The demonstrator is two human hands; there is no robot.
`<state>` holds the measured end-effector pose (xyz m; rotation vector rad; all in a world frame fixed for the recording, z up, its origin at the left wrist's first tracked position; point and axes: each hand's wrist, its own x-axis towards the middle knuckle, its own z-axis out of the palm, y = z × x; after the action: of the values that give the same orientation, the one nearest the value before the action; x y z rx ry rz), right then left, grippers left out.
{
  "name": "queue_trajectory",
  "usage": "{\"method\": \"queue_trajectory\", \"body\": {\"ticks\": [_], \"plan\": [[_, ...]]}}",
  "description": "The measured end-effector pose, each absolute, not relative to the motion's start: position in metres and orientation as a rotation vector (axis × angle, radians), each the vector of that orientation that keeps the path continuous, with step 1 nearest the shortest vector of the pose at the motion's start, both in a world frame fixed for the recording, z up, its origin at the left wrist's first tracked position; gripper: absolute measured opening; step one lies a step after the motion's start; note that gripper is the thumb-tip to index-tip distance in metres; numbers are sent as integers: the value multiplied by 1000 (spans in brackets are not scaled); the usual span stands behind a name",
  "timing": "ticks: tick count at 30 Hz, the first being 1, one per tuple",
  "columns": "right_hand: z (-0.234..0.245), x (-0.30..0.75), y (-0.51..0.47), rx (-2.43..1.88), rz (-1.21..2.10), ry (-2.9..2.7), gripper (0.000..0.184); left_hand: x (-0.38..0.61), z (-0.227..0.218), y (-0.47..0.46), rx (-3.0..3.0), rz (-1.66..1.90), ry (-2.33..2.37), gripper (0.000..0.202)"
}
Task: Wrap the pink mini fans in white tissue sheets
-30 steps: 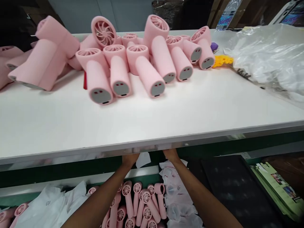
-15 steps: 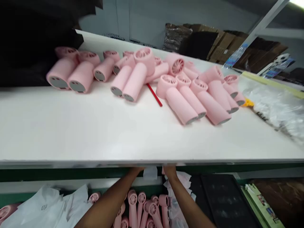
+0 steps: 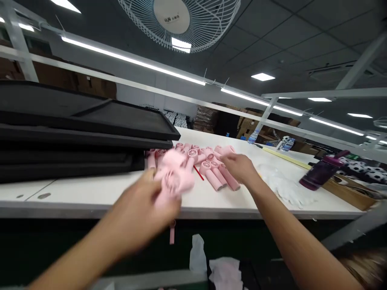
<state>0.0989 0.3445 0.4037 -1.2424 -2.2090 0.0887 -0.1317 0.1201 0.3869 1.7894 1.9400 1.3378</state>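
Left hand (image 3: pixel 137 211): grip closed on a pink fan (image 3: pixel 174 177), blurred, handle hanging down past the tabletop (image 3: pixel 75 194) edge. Right hand (image 3: pixel 238 168): grip open, nearest the loose pink fans (image 3: pixel 215 178), their long axes slanting toward the person.

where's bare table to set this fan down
For the fan in the left hand: bare white table along the front edge, in front of the black trays, and a strip in front of the pink fans. Crowded around the right hand.
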Motion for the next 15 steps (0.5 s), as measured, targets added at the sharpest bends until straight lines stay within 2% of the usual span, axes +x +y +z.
{"method": "queue_trajectory", "body": {"ticks": [3, 7, 9, 11, 13, 15], "plan": [[422, 64, 377, -1429, 6, -2322, 28, -144, 417, 191, 1883, 1051, 2471, 34], [421, 57, 386, -1397, -42, -2291, 31, -136, 418, 250, 1903, 985, 2641, 47], [398, 75, 355, -1184, -96, -2144, 30, -128, 409, 260, 1919, 966, 2665, 49], [349, 101, 306, -884, -77, -1992, 26, -121, 398, 264, 1968, 928, 2666, 46], [272, 130, 258, -761, 136, -2074, 23, -120, 387, 265, 2022, 870, 2661, 41], [183, 154, 229, -919, 398, -2416, 27, -125, 379, 265, 2052, 794, 2679, 43]]}}
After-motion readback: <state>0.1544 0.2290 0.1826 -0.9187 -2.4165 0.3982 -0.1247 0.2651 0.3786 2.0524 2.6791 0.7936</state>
